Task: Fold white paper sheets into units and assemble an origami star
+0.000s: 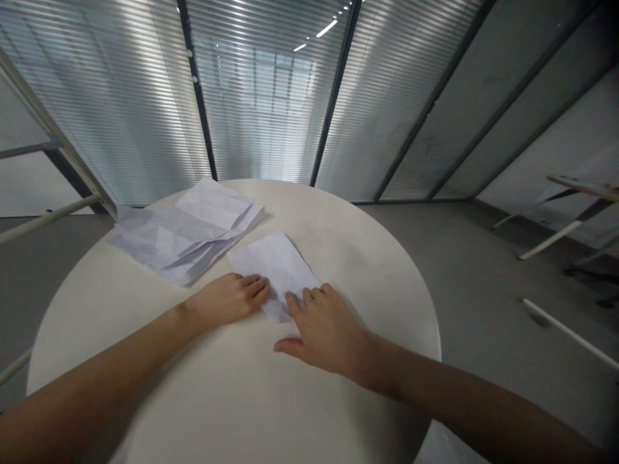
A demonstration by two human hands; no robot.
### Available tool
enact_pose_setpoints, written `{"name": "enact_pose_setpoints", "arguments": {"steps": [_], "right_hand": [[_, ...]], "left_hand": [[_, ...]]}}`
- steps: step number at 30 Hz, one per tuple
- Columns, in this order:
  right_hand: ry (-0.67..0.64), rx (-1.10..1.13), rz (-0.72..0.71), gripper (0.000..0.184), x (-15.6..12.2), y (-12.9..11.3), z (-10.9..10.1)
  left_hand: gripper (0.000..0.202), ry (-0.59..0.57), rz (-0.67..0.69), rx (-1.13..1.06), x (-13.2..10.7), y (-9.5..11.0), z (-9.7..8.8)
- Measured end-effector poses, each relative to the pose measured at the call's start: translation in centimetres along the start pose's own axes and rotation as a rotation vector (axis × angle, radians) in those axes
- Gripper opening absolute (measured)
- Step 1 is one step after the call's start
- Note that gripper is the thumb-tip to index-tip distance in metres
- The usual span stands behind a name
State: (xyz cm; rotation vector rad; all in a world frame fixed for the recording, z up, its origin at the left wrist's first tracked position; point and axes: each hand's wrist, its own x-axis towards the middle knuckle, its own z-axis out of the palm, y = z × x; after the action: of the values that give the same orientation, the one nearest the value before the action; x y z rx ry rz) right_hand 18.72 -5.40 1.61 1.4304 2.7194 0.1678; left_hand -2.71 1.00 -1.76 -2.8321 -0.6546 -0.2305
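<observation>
A small folded white paper (pixel 278 267) lies near the middle of the round white table (pixel 377 270). My left hand (pixel 232 298) rests on the table at the paper's near-left edge, fingers curled together with their tips against the paper. My right hand (pixel 325 328) lies flat, fingers stretched onto the paper's near edge, thumb out to the left. Both hands press the paper down; neither lifts it.
A pile of creased, unfolded white sheets (pixel 186 231) lies at the table's far left. Glass walls with blinds (pixel 271 96) stand behind. Grey floor surrounds the table, with pale table legs and frames (pixel 565 225) at the right.
</observation>
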Motion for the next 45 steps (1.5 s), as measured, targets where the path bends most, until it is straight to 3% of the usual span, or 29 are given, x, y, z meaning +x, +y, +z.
{"name": "enact_pose_setpoints", "arguments": {"steps": [3, 7, 12, 14, 21, 25, 28, 31, 35, 37, 39, 45], "right_hand": [[0.003, 0.064, -0.12, 0.086, 0.0, 1.1, 0.1], [-0.086, 0.24, -0.419, 0.102, 0.7, 4.8, 1.0], [-0.199, 0.361, -0.431, 0.109, 1.4, 8.2, 2.6], [-0.158, 0.395, -0.404, 0.102, 1.7, 8.6, 3.1], [0.183, 0.429, -0.314, 0.044, 3.7, 8.8, 4.6], [0.242, 0.444, -0.197, 0.019, 4.7, 8.3, 4.7], [0.219, 0.479, -0.033, 0.027, 5.1, 7.8, 4.2], [0.252, 0.595, 0.119, 0.014, 5.6, 7.1, 4.0], [0.352, 0.636, 0.231, 0.064, 6.6, 6.5, 4.6], [0.371, 0.575, 0.251, 0.073, 6.9, 6.4, 5.1], [0.363, 0.496, 0.258, 0.073, 7.0, 6.3, 5.3], [0.354, 0.268, 0.255, 0.057, 6.5, 6.1, 5.3]], "left_hand": [[0.028, -0.038, 0.039, -0.026, -1.0, -0.8, 0.2], [0.034, -0.005, -0.015, -0.184, -2.8, -2.2, 0.8], [0.039, 0.007, -0.061, -0.384, -4.1, -3.3, 0.9], [0.04, 0.017, -0.074, -0.454, -4.2, -3.5, 0.8], [0.036, 0.105, -0.11, -0.591, -4.1, -3.8, 0.9], [0.029, 0.122, -0.284, -0.597, -3.9, -3.3, 1.0], [0.036, 0.153, -0.526, -0.533, -3.3, -2.9, 1.3], [0.036, 0.239, -0.736, -0.568, -2.5, -2.6, 1.5], [0.078, 0.282, -0.928, -0.557, -1.7, -2.3, 1.4], [0.083, 0.25, -0.933, -0.474, -1.6, -2.2, 1.4], [0.073, 0.202, -0.872, -0.357, -1.6, -2.3, 1.6], [0.044, 0.173, -0.64, -0.059, -1.9, -2.6, 2.4]]}}
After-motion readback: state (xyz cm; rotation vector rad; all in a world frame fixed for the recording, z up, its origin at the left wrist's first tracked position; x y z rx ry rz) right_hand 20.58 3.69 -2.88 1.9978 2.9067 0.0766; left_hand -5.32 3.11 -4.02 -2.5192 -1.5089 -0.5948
